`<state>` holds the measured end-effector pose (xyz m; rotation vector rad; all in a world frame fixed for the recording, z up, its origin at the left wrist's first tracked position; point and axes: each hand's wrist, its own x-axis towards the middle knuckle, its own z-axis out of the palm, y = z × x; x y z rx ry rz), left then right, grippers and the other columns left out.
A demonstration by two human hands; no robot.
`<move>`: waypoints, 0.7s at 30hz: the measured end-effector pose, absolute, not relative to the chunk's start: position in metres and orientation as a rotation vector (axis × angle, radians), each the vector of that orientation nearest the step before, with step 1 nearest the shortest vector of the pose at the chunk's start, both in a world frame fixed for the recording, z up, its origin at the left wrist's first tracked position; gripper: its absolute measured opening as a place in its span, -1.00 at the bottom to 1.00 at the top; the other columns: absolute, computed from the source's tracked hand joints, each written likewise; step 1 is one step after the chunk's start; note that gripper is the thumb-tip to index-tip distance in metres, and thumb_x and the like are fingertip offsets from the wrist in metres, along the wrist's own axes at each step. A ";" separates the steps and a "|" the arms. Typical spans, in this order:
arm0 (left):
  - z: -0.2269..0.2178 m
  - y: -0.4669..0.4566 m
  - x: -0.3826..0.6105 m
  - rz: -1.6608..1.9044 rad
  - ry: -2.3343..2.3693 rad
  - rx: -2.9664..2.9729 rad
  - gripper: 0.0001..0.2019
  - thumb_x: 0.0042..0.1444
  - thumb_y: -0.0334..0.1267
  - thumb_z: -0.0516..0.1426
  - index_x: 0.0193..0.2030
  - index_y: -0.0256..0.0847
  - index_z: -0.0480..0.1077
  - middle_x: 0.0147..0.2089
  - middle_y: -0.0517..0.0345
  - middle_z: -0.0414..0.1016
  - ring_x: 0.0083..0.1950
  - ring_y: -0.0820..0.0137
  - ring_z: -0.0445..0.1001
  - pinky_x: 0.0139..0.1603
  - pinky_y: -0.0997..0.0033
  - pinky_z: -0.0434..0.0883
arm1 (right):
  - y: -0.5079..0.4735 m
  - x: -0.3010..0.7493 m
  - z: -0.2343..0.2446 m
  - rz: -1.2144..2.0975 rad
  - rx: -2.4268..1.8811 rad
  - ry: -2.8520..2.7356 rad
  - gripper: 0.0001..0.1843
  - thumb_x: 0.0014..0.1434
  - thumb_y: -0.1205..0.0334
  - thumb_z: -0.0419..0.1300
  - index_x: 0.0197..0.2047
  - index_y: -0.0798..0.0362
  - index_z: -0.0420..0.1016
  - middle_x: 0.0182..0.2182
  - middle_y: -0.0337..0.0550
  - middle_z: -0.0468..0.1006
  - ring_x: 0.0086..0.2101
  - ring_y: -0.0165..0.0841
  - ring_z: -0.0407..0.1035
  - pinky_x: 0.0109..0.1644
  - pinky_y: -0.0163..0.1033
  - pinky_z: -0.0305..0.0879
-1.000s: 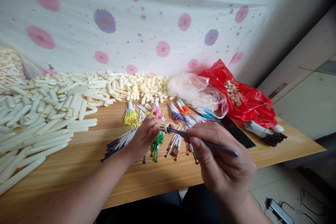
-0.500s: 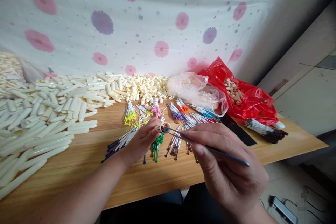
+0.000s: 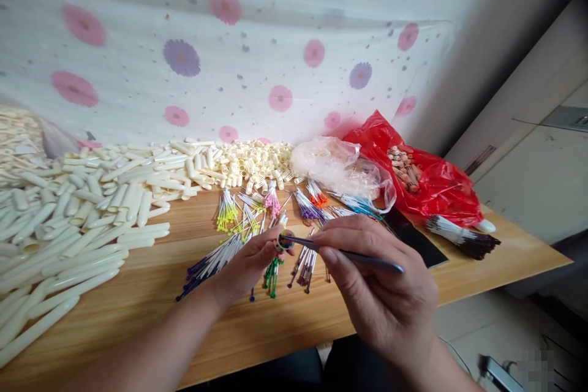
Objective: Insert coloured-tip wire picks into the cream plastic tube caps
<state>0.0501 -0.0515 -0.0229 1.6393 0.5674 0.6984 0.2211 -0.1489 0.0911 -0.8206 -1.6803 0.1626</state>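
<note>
My left hand (image 3: pixel 250 260) pinches a short cream plastic tube (image 3: pixel 285 241), its open end facing up and small coloured bits showing inside. In my right hand (image 3: pixel 376 282) a pair of dark metal tweezers (image 3: pixel 356 257) is gripped, the tips at the mouth of the tube. Whether the tips hold anything I cannot make out. Around my hands lie bundles of thin white sticks with coloured ends: blue (image 3: pixel 206 266), green (image 3: pixel 272 278), brown (image 3: pixel 303 269), yellow (image 3: pixel 226 211), pink (image 3: pixel 272 197) and purple (image 3: pixel 309 205).
Long cream tubes (image 3: pixel 68 233) are heaped on the left, with short slotted ones (image 3: pixel 257 162) at the back. A clear plastic bag (image 3: pixel 335 162), a red bag (image 3: pixel 445 190), a dark flat panel (image 3: pixel 416 239) and a dark-ended bundle (image 3: pixel 462 237) lie to the right on the wooden table (image 3: pixel 275 337).
My right hand has moved left and slightly down, bringing the tweezer tips further over the tube's mouth. The tube sits a little lower, and the camera view has tilted up slightly.
</note>
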 end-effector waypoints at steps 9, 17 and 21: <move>-0.032 -0.053 0.053 0.788 0.551 1.446 -0.42 0.05 0.32 -0.04 -0.35 -0.19 0.45 -0.44 0.17 0.22 -0.39 0.40 0.19 -0.29 0.34 0.28 | -0.146 0.220 0.087 0.120 -0.820 -1.706 -0.72 0.08 0.56 0.14 -0.15 0.13 0.49 -0.33 -0.09 0.56 -0.30 -0.36 0.46 -0.23 -0.26 0.46; -0.031 -0.052 0.054 0.796 0.552 1.403 -0.41 0.01 0.33 -0.01 -0.36 -0.21 0.47 -0.45 0.18 0.19 -0.41 0.43 0.13 -0.32 0.38 0.26 | -0.147 0.226 0.084 0.158 -0.791 -1.662 -0.71 0.07 0.58 0.15 -0.16 0.15 0.50 -0.33 -0.10 0.57 -0.28 -0.36 0.47 -0.19 -0.25 0.45; -0.031 -0.052 0.054 0.803 0.526 1.394 -0.44 0.04 0.30 0.00 -0.36 -0.22 0.47 -0.45 0.19 0.19 -0.42 0.44 0.13 -0.31 0.39 0.25 | -0.147 0.227 0.084 0.150 -0.811 -1.668 -0.72 0.09 0.55 0.14 -0.15 0.11 0.50 -0.33 -0.11 0.57 -0.30 -0.35 0.47 -0.23 -0.23 0.47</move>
